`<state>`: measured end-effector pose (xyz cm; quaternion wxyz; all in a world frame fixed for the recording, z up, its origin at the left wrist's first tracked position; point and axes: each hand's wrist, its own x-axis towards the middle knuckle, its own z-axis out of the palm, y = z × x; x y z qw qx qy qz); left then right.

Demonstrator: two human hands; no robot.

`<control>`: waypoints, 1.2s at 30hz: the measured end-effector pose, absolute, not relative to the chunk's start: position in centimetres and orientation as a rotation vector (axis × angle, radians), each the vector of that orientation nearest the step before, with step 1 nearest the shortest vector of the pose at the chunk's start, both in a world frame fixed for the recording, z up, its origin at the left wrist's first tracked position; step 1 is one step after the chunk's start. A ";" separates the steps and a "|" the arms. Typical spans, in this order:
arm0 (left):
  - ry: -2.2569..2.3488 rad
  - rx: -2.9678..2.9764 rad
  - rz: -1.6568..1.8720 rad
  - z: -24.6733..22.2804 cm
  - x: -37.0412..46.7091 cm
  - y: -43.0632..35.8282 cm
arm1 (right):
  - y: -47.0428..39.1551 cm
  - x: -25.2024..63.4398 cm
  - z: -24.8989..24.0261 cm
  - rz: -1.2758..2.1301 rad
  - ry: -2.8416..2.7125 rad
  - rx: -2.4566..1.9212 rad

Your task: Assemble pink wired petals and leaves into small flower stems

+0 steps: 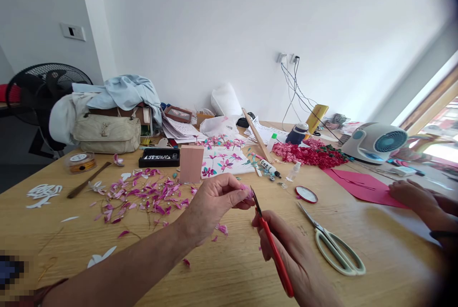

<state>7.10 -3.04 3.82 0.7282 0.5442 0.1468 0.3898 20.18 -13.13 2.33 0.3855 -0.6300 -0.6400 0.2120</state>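
Note:
My left hand (218,202) pinches a small pink petal (246,193) between thumb and fingertips. Red-handled scissors (274,254) are gripped in my right hand (286,250), their dark blades pointing up and touching or nearly touching the petal. Whether the blades are parted I cannot tell. Loose pink petals (164,197) and thin stems lie scattered to the left of my hands. A few petal scraps (222,229) rest on the table below my left hand. A larger pair of cream-handled scissors (336,250) lies to the right of my right hand.
Another person's hands (418,197) rest by a pink sheet (365,188) at the right. Behind my hands stand a wooden block (191,164), a black tray (159,157) and a flower-patterned sheet (229,160). A white fan (375,142) and red flower bunches (304,153) sit at the back right.

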 end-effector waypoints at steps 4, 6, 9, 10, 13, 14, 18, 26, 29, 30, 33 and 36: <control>0.304 1.195 0.857 3.9 7.1 -3.1 | -13.2 20.3 2.1 0.534 -1.616 -1.589; 0.303 1.190 0.856 3.9 7.1 -3.1 | -13.2 20.3 2.0 0.534 -1.612 -1.583; 0.302 1.191 0.853 3.9 7.1 -3.1 | -13.3 20.4 1.9 0.523 -1.615 -1.577; 0.301 1.192 0.852 3.8 7.1 -3.1 | -13.3 20.3 1.9 0.520 -1.617 -1.578; 0.298 1.195 0.841 3.8 7.1 -3.0 | -13.4 20.3 2.0 0.509 -1.627 -1.580; 0.296 1.193 0.838 3.8 7.1 -3.0 | -13.4 20.4 2.0 0.509 -1.628 -1.586; 0.283 1.167 0.817 4.1 7.1 -2.9 | -13.5 20.6 1.6 0.509 -1.631 -1.599; 0.274 1.203 0.723 4.5 6.6 -2.4 | -13.8 21.0 1.5 0.626 -1.604 -1.558; 0.279 1.225 0.713 4.5 6.4 -2.3 | -13.9 20.9 2.0 0.785 -1.576 -1.528; 0.280 1.230 0.708 4.5 6.4 -2.3 | -13.9 20.9 2.1 0.810 -1.575 -1.525; 0.275 1.239 0.682 4.5 6.4 -2.3 | -14.0 20.8 2.3 0.800 -1.573 -1.538; 0.266 1.245 0.658 4.6 6.5 -2.3 | -13.9 20.9 2.4 0.772 -1.576 -1.558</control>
